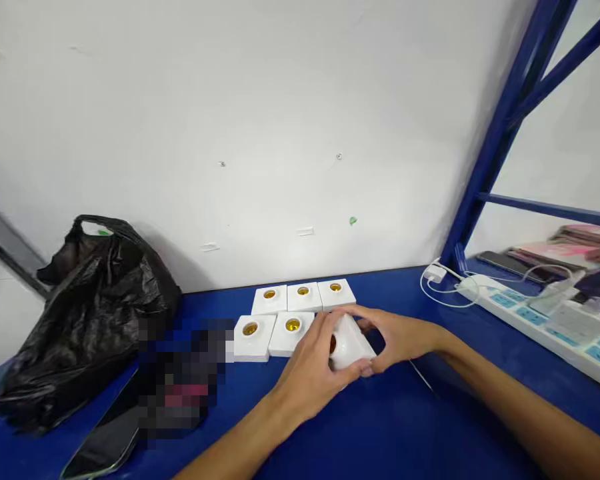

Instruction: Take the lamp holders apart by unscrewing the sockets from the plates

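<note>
- While the left hand point(305, 360) is curling round one side of a white socket block point(351, 343), the right hand point(393, 337) is gripping the opposite side, thumbs and fingers of both pinching it between them.
- The white socket block is sitting tilted in this two-handed grasp, its dark round opening facing the left hand and partly hidden by it.
- Just beyond the hands, a back row of three white squares point(300, 305) and a front row of two matching squares point(281, 341) are lying on the blue tabletop point(355, 427), each showing a golden round socket.
- Near the right forearm, a thin rod point(423, 378) is lying on the tabletop.
- To the left, a black plastic bag point(120, 300) is slumping near a dark phone point(103, 433); a pixelated patch is hiding whatever is lying between bag and squares.
- At the right, a white power strip point(510, 317) is resting beside a blue metal frame point(500, 133).
</note>
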Tool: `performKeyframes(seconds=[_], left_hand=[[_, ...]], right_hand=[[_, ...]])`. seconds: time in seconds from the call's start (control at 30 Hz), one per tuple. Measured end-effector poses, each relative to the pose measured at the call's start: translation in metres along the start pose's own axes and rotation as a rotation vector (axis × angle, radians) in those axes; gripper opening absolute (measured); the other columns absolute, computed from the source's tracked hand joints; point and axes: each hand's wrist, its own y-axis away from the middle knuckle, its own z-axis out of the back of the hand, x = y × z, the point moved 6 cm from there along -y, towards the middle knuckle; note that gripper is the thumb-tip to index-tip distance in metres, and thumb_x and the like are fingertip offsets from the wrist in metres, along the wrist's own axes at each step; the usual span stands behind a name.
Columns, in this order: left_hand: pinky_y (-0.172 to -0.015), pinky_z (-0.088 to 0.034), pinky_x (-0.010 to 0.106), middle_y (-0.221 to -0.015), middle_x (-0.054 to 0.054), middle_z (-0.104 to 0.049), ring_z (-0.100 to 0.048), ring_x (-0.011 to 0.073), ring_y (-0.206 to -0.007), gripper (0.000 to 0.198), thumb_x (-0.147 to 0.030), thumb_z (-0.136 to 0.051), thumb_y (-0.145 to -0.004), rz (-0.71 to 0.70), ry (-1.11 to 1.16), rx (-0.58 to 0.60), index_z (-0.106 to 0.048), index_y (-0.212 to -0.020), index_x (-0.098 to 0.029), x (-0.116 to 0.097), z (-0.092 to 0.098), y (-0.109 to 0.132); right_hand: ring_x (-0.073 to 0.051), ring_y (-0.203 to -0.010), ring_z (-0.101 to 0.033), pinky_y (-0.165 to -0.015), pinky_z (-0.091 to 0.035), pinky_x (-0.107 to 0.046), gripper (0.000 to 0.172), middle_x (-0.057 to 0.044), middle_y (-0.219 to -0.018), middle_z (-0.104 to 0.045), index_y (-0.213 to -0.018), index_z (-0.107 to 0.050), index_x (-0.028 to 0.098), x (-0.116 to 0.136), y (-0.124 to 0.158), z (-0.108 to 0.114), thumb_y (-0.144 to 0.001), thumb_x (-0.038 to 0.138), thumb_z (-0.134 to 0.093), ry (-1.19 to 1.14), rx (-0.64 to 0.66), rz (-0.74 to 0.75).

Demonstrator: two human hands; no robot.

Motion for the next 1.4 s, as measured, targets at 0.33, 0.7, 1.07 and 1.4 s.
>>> performKeyframes(seconds=[0.33, 0.7, 1.07, 1.4], left_hand=[[-0.110, -0.049, 0.046, -0.140, 0.006, -0.057, -0.058, 0.0288, -0.126, 0.083, -0.022, -0.083, -0.080, -0.088, -0.039, -0.020, -0.041, -0.151, -0.032, -0.006, 0.003, 0.002], [-0.110, -0.045, 0.045, -0.139, 0.010, -0.057, -0.055, 0.0299, -0.131, 0.051, -0.041, -0.058, -0.102, -0.116, 0.169, -0.381, -0.042, -0.149, -0.026, 0.008, 0.046, 0.001], [-0.120, -0.040, 0.052, -0.151, 0.011, -0.052, -0.052, 0.0292, -0.140, 0.048, -0.047, -0.059, -0.106, 0.024, 0.301, -0.264, -0.039, -0.146, -0.029, 0.017, 0.020, 0.001], [-0.121, -0.041, 0.052, -0.149, 0.011, -0.055, -0.056, 0.0258, -0.140, 0.050, -0.032, -0.070, -0.098, -0.047, 0.403, -0.278, -0.033, -0.132, -0.030, 0.012, 0.016, 0.000]], right_hand=[[-0.028, -0.126, -0.065, -0.111, -0.051, -0.044, 0.107, -0.011, -0.151, -0.058, -0.162, -0.039, 0.028, 0.004, 0.002, 0.004, -0.069, 0.025, -0.094, -0.010, 0.005, 0.051], [-0.027, -0.118, -0.069, -0.106, -0.053, -0.044, 0.108, -0.009, -0.139, -0.068, -0.165, -0.035, 0.030, -0.007, 0.012, 0.020, -0.073, 0.033, -0.092, 0.082, 0.010, -0.058], [-0.033, -0.126, -0.056, -0.113, -0.043, -0.048, 0.079, -0.009, -0.133, -0.063, -0.136, -0.064, 0.021, 0.001, 0.015, 0.013, -0.067, 0.044, -0.092, 0.399, 0.110, -0.099], [-0.020, -0.104, -0.068, -0.092, -0.055, -0.037, 0.062, -0.007, -0.129, -0.064, -0.135, -0.052, 0.027, 0.001, -0.001, 0.016, -0.085, 0.048, -0.083, 0.037, -0.240, 0.105]])
